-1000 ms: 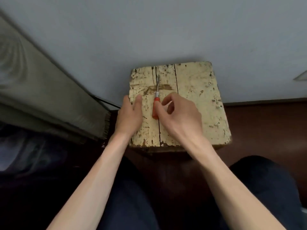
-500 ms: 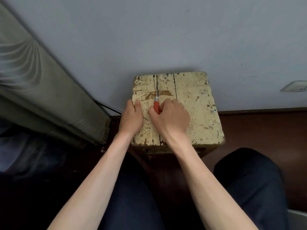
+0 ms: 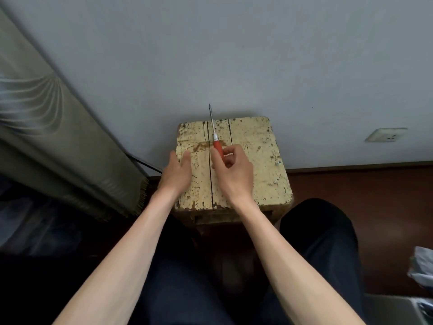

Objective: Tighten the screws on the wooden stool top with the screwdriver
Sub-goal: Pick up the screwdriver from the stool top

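A worn, cream-painted wooden stool top (image 3: 255, 165) with dark cracks stands against the wall in front of me. My right hand (image 3: 234, 171) grips the red handle of a screwdriver (image 3: 216, 137), lifted off the wood, its metal shaft pointing away from me past the stool's far edge. My left hand (image 3: 177, 171) rests on the stool's left edge, fingers loosely apart, holding nothing. Small screws (image 3: 278, 163) show near the right edge of the top.
A grey-green curtain (image 3: 46, 127) hangs at the left, with a dark cable (image 3: 143, 161) beside it. A wall socket (image 3: 385, 134) sits low on the wall at right. My dark-trousered knees flank the stool. Crumpled pale material (image 3: 421, 266) lies at far right.
My right hand closed on the screwdriver lying on the stool and raised it, so the shaft now points up past the far edge. The left hand stayed at the left edge.
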Demonstrator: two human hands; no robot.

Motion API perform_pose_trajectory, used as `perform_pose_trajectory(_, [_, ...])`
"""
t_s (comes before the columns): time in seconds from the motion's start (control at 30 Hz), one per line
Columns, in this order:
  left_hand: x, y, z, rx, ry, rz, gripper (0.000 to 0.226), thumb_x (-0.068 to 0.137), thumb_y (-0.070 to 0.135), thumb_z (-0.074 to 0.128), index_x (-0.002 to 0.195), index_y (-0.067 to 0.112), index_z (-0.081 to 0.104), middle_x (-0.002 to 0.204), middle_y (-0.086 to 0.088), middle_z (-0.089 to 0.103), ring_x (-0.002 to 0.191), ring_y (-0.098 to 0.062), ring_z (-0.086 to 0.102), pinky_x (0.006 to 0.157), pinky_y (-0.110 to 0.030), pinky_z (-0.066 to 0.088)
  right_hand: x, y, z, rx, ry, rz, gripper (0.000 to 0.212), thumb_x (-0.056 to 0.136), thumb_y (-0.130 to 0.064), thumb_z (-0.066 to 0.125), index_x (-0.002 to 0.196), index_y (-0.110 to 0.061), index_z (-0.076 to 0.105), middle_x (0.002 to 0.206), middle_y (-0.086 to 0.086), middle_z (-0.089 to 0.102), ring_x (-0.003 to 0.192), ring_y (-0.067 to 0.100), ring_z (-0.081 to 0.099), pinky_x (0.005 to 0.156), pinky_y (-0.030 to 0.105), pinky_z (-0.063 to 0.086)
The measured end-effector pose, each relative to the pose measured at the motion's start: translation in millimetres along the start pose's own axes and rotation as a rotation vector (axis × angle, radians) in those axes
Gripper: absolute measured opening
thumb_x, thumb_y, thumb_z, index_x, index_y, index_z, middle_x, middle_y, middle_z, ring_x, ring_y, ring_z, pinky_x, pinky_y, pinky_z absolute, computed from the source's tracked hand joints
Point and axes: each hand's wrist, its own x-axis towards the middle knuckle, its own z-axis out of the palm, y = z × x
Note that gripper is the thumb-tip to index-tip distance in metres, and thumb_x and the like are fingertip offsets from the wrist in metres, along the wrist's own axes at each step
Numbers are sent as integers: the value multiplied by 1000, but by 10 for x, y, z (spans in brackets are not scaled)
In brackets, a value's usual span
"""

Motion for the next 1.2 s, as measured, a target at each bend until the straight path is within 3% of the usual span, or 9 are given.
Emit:
perform_pose_trajectory(0.13, [-78,-86,-9,-4,28,-14,72,103,67,27,157,21,29,158,-6,44,142,-32,45,113,-51,40,-112,47,-95,149,-45,-33,24,97,-54,73,100,-32,64,78,-6,69,63,0,59,56,17,45])
perform_pose_trajectory(0.3, [-79,-118,-21,13,30,-14,67,103,65,29,155,22,32,156,-6,46,140,-33,47,113,-52,40,-157,-76,-282,260,-94,-31,16,97,-36,81,104,-26,72,99,-8,80,92,4,74,80,18,57])
perform_pose_trajectory(0.4, [-33,-105,-55,224,5,-61,74,103,67,25,158,17,27,159,-15,40,145,-40,38,115,-56,35,-135,-260,-532,329,-63,-63,17,96,-37,81,104,-22,76,97,-3,81,87,9,74,75,21,57])
perform_pose_trajectory(0.47, [27,-16,-76,448,84,44,75,104,63,28,158,10,27,160,-23,31,149,-42,26,120,-57,25,-85,-395,-713,439,-49,-59,18,98,-34,79,104,-17,78,94,-4,82,77,2,67,68,19,53])
perform_pose_trajectory(0.6, [369,460,130,562,76,349,66,102,57,41,154,17,37,162,-18,29,150,-37,20,121,-51,16,158,-613,-1117,591,-23,-32,13,100,-31,78,99,-18,82,87,-4,78,68,5,56,62,17,50])
perform_pose_trajectory(0.87, [1118,1324,905,709,-170,549,74,98,74,29,140,20,56,145,-8,58,131,-33,53,103,-44,43,438,-577,-1651,439,50,-150,31,99,-58,63,87,-33,77,89,-7,79,90,8,71,87,33,52])
perform_pose_trajectory(0.97, [1310,1267,1067,741,-104,607,81,89,86,19,118,28,67,129,-3,66,117,-31,60,88,-43,43,439,-325,-1620,507,7,-257,35,112,-47,45,102,-26,72,89,-2,78,92,18,79,83,33,60])
perform_pose_trajectory(1.07, [1423,1206,1082,739,-83,644,78,82,92,15,87,29,61,107,4,65,98,-25,58,80,-40,41,361,-181,-1515,625,-45,-271,39,115,-45,37,114,-20,67,82,-1,70,75,14,70,75,30,57])
perform_pose_trajectory(1.2, [1360,1222,1049,757,-82,673,76,88,88,17,105,32,66,117,2,67,100,-25,56,78,-40,39,306,-351,-1413,792,-125,-155,42,115,-43,32,101,-14,59,70,-1,46,59,15,35,55,28,35])
